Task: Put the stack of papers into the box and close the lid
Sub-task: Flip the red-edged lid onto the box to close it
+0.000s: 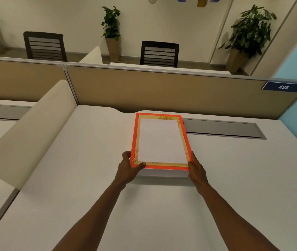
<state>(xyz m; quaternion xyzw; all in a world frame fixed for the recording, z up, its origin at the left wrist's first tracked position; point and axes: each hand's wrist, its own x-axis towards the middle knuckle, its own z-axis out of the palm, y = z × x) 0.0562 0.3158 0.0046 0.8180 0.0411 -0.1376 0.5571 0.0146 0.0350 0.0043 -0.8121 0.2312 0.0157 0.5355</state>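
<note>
A flat box with an orange rim (185, 131) and a gold patterned inner border lies on the white desk, just past the middle. A white stack of papers (159, 140) lies flat inside the border. My left hand (128, 169) grips the box's near left corner, thumb on top of the rim. At the near right corner my right hand (197, 169) holds the box the same way. A pale front wall shows under the near rim. I see no separate lid.
The white desk (89, 187) has a curved cream side divider (30, 142) on the left and a tan partition (162, 87) behind. A grey cable slot (222, 130) sits right of the box. Chairs and potted plants stand beyond the partition.
</note>
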